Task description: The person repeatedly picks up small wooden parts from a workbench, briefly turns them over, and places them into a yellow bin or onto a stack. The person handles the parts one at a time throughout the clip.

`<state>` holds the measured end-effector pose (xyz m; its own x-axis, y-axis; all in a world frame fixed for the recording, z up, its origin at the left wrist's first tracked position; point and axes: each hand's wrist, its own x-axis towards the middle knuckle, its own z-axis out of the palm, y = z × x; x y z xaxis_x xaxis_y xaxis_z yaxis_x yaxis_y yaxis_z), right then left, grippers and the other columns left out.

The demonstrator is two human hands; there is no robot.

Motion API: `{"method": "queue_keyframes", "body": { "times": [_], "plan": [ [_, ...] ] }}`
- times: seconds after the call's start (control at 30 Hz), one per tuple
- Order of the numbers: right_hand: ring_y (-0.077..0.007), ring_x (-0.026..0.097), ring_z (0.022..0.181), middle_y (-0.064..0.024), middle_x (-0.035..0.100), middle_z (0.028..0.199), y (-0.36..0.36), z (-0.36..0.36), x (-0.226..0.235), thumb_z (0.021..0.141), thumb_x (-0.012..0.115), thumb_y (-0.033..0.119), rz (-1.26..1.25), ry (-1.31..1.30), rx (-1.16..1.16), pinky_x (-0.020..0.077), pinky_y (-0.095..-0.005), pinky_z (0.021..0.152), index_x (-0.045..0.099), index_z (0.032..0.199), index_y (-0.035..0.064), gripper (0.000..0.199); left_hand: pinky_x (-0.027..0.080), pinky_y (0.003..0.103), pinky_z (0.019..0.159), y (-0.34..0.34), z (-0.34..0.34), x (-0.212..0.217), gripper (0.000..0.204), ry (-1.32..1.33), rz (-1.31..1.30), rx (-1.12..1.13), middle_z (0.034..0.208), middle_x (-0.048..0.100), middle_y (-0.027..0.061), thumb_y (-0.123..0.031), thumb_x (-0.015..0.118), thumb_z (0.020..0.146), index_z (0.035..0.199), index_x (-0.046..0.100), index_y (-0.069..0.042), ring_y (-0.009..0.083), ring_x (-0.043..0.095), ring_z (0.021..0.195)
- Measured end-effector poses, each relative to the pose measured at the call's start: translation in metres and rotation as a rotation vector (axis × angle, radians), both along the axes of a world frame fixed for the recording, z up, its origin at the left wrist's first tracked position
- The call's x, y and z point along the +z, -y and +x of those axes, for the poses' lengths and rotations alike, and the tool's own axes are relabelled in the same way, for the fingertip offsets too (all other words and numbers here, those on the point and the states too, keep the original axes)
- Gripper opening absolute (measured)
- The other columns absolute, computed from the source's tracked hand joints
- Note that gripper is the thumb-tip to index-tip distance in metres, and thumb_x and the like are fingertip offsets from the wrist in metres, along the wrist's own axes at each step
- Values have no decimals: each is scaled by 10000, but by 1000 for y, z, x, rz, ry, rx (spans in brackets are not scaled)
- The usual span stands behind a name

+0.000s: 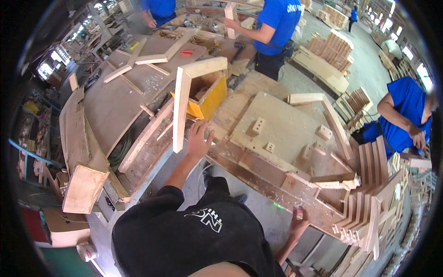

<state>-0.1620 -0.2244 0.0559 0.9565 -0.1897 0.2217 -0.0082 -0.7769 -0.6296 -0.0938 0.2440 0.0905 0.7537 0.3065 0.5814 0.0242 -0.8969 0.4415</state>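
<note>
My left hand reaches to the near edge of the bench, its fingers stretched and spread, with nothing seen in it. Right beside it stands an angled wooden frame piece, two pale bars joined at a corner, next to a yellow bin. By the bench's front edge at lower right is my right hand, fingers loosely bent and apart, holding nothing that I can see. Ahead of it lies a flat plywood jig board with small drilled wooden blocks on it.
Another angled wooden frame lies at the board's right. Stacked curved wooden parts crowd the bench's right end. Several co-workers in blue shirts stand around the benches. A brown-topped table holds wooden bars and red-handled pliers.
</note>
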Motion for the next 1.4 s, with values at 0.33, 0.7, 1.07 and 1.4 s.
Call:
{"method": "queue_keyframes", "body": {
  "times": [0.33,0.7,1.07,1.4],
  "plan": [
    [-249,662,791,-157,696,899,-27,30,-37,891,657,229,50,369,-552,512,-359,727,664,1043,-21,293,355,496,999,-28,-10,-91,524,-419,-299,342,1249,503,152,-329,652,815,1240,482,-73,362,417,1221],
    [-299,635,894,-189,669,1011,18,35,-29,876,655,300,81,132,-554,492,-405,812,645,1058,-37,382,333,567,971,-12,-4,-100,626,-515,-339,575,1340,428,172,-393,650,818,1295,410,-67,364,363,1268],
    [-436,445,1213,-241,486,1328,-8,23,-64,780,647,578,15,-229,-374,362,-514,1006,491,1299,-23,809,86,655,1071,4,-2,-104,1357,-759,-526,432,1535,-140,239,-699,735,582,1494,-83,-116,381,-175,1416],
    [-457,376,1257,-237,389,1404,-30,47,-74,645,666,718,-501,-623,-438,365,-616,945,440,1341,13,1016,57,650,1073,0,5,-118,1515,-675,-442,350,1452,-278,323,-729,783,464,1476,-148,-94,474,-281,1343]
  ]
}}
